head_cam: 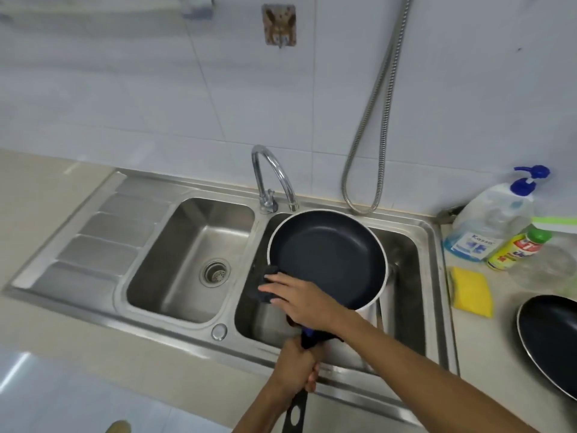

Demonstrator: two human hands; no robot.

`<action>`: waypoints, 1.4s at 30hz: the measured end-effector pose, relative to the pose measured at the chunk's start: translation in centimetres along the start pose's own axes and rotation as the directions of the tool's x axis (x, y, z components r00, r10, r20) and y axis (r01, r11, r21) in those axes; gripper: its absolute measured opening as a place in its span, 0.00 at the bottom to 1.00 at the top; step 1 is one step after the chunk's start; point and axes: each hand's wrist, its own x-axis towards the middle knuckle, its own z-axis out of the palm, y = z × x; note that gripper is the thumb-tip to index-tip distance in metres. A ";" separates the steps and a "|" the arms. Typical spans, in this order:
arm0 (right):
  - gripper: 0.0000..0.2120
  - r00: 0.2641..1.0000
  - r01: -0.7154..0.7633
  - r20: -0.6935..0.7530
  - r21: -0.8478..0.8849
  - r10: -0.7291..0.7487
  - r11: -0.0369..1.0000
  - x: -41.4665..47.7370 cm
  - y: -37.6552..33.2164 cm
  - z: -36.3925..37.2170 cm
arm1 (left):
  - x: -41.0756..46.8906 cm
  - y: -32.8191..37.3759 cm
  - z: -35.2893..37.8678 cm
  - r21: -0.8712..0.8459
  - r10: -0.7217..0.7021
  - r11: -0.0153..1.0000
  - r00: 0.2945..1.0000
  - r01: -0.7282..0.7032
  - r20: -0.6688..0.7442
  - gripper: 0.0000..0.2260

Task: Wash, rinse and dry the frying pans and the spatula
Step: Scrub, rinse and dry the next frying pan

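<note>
A dark non-stick frying pan (327,254) with a pale rim is held tilted over the right sink basin (402,245). My left hand (296,367) grips its black handle near the sink's front edge. My right hand (299,300) presses a dark cloth (268,285) against the pan's near-left rim. A second dark frying pan (549,339) lies on the counter at the far right, partly cut off by the frame. I see no spatula.
The left basin (175,260) with its drain sits beside a ribbed draining board (93,242). The faucet (274,176) arches above the pan. A yellow sponge (471,290), a blue soap bottle (490,226) and a yellow-green bottle (518,248) stand on the right counter. A metal hose (374,120) hangs on the wall.
</note>
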 end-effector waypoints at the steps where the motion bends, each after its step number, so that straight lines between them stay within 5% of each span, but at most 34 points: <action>1: 0.19 0.998 -0.057 -0.018 0.078 0.058 0.995 2.3 -0.2 0.1 | -0.3 0.0 -0.4 -0.016 0.003 1.000 1.000 -0.003 0.004 0.13; 3: 0.19 0.981 -0.142 -0.102 0.192 0.164 0.971 6.4 0.0 -0.1 | -1.2 0.0 -1.1 -0.060 0.012 0.998 1.000 -0.011 0.008 0.13; 8: 0.21 0.897 -0.297 -0.291 0.157 0.332 0.942 10.6 3.4 -0.3 | -3.2 -0.3 -2.3 -0.119 0.049 0.992 0.998 -0.046 0.028 0.11; 11: 0.22 0.816 -0.386 -0.312 0.335 0.487 0.860 10.5 2.1 -0.6 | -3.0 -0.4 -2.7 -0.065 0.019 0.998 0.999 -0.017 0.029 0.10; 16: 0.22 0.967 -0.239 -0.015 0.290 0.254 0.927 4.0 -1.6 0.4 | -2.8 -0.1 -4.1 0.001 0.006 1.000 1.000 -0.006 -0.002 0.09; 21: 0.19 0.966 -0.203 0.160 -0.019 0.204 0.979 -3.1 3.7 -3.5 | -3.1 0.4 -3.8 -0.040 0.044 0.998 0.999 -0.043 0.013 0.09; 24: 0.22 0.980 -0.169 0.054 -0.289 0.192 0.942 -3.4 9.2 -5.2 | -3.7 0.6 -3.6 -0.077 0.033 0.997 0.997 -0.028 0.063 0.09; 26: 0.24 0.952 -0.306 -0.122 -0.393 0.280 0.867 -1.4 12.1 -6.2 | -4.4 0.8 -3.3 -0.082 0.026 0.996 0.994 -0.017 0.111 0.10; 30: 0.23 0.857 -0.472 -0.315 -0.165 0.408 0.866 5.0 9.7 -4.2 | -4.7 1.3 -3.2 -0.068 0.011 0.998 0.995 -0.004 0.101 0.10; 33: 0.20 0.934 -0.315 -0.166 0.038 0.317 0.948 6.4 3.6 -1.3 | -3.9 1.7 -4.7 0.055 0.028 0.998 0.998 -0.032 0.056 0.10; 37: 0.21 0.997 -0.075 -0.006 -0.076 0.075 0.994 4.5 1.5 0.0 | -3.6 2.3 -6.3 0.088 0.051 0.995 0.999 -0.053 0.019 0.10; 42: 0.20 0.956 -0.291 -0.128 -0.279 0.265 0.915 6.3 10.1 -3.7 | -4.5 2.2 -6.5 0.087 0.043 0.995 0.998 -0.048 0.053 0.12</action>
